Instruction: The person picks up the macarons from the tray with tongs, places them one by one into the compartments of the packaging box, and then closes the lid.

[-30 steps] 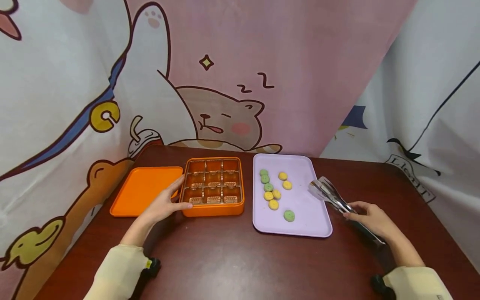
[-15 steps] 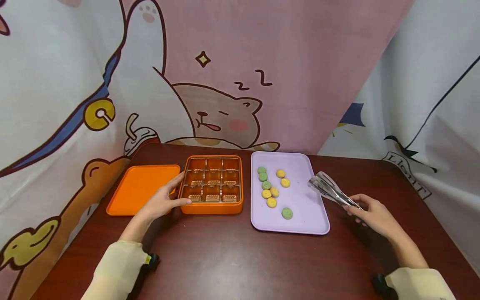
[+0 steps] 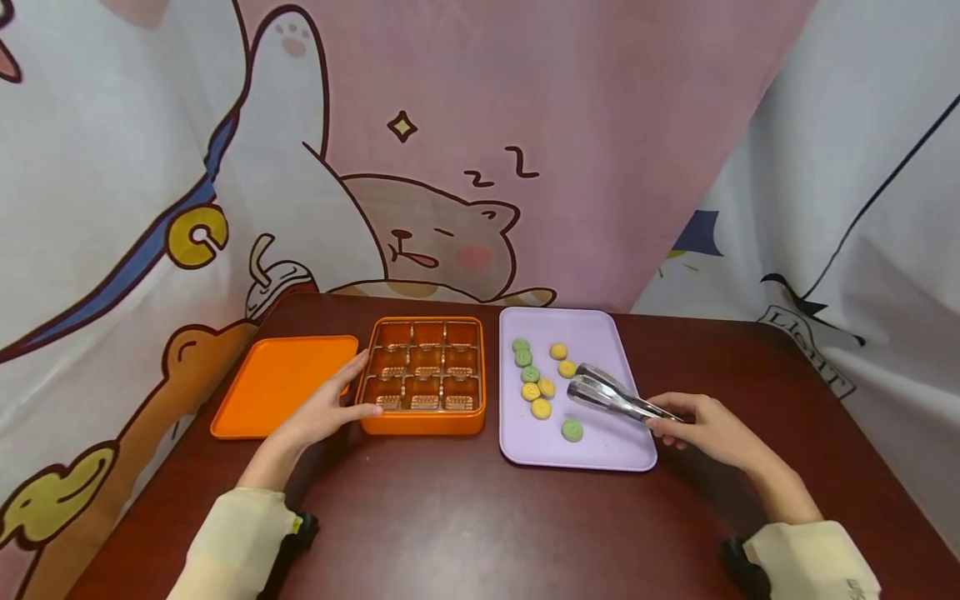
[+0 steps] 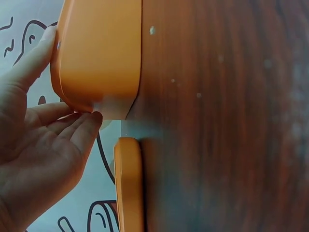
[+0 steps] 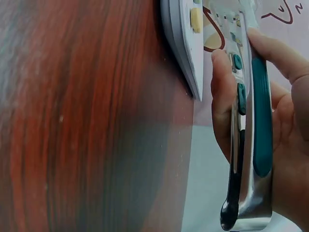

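In the head view, my left hand [image 3: 326,412] rests on the near left corner of an orange box [image 3: 422,422]. Its thumb touches the rim and its fingers lie along the left side; the left wrist view shows the box wall [image 4: 104,53] against the fingertips. A clear divider with several compartments sits inside the box. My right hand [image 3: 708,433] grips metal tongs [image 3: 611,396], their tips spread above a lilac tray [image 3: 600,454]. Green handle pads [image 5: 262,121] show in the right wrist view. Several yellow cookies [image 3: 541,408] and green cookies [image 3: 572,430] lie on the tray.
A flat orange lid [image 3: 281,392] lies left of the box on the dark wooden table [image 3: 450,517]. Behind the table hangs a printed cloth [image 3: 600,167] with cartoon animals, and it also stands along both sides.
My right hand has raised the tongs and carried them leftward, from the tray's right edge to over its middle. My left hand stays at the box.
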Tool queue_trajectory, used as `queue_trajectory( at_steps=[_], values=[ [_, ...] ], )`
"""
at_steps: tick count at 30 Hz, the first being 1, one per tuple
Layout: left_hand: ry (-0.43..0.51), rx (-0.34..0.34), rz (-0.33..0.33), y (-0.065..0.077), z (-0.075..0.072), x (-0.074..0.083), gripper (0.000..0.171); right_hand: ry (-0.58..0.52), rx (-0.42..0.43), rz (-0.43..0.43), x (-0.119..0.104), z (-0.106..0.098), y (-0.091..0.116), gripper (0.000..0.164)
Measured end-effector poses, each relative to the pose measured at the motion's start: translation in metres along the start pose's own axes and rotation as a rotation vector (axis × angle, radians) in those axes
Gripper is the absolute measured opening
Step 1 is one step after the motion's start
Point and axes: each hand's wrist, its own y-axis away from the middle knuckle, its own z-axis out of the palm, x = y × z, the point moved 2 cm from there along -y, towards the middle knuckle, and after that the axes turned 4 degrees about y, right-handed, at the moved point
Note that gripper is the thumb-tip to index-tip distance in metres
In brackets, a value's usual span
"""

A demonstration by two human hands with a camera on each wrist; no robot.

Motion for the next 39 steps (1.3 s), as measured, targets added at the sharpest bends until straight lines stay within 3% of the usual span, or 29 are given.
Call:
queue_trajectory(
  at_steps=[10, 20, 27, 39],
  values=[
    [0.001, -0.014, -0.001, -0.002, -0.001, 0.003, 0.094, 0.127, -0.083, 0.043, -0.005, 0.007, -0.020, 0.034],
    [0.002, -0.017, -0.016, -0.002, -0.001, 0.003, 0.095, 0.181, -0.064, 0.054, -0.009, 0.016, -0.038, 0.036],
    [0.005, -0.014, -0.025, -0.003, -0.001, 0.003, 0.095, 0.260, -0.016, 0.015, -0.014, 0.020, -0.046, 0.038],
    [-0.011, -0.017, -0.022, -0.001, -0.001, 0.001, 0.094, 0.299, 0.050, 0.031, -0.011, 0.026, -0.045, 0.032]
  ],
)
